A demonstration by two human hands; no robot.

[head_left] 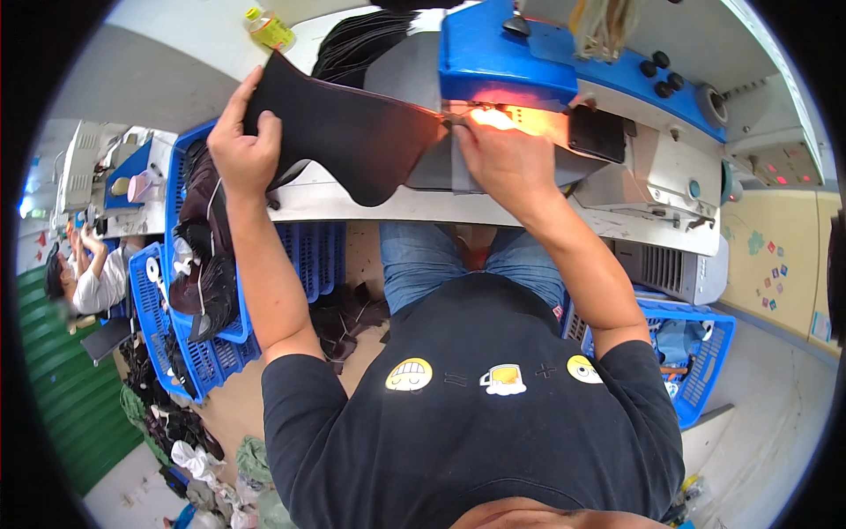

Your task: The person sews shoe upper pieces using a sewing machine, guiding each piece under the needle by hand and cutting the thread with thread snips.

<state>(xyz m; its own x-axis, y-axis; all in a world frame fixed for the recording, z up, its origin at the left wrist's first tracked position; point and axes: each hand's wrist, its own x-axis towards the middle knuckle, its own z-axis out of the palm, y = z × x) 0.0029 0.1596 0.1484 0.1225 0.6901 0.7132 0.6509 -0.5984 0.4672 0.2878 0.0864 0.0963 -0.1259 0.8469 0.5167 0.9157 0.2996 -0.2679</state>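
Observation:
A curved black panel of leather-like sheet (352, 132) stretches from my left hand to the lit work point of a blue and white bench machine (507, 57). My left hand (244, 152) grips its far left end, thumb on top and fingers around the edge. Close under the machine's head, my right hand (511, 167) has its fingers pinched at the panel's right tip. Its fingertips are partly hidden beside the bright lamp glow. Behind the panel lies a stack of similar black pieces (357, 44) on the white table (326, 198).
A yellow bottle (270, 31) stands at the table's back left. Blue baskets (251, 331) holding dark pieces are at my left, and another blue basket (705, 366) is at lower right. A dark phone-like slab (597, 132) lies right of the lamp. Another person (97, 273) sits far left.

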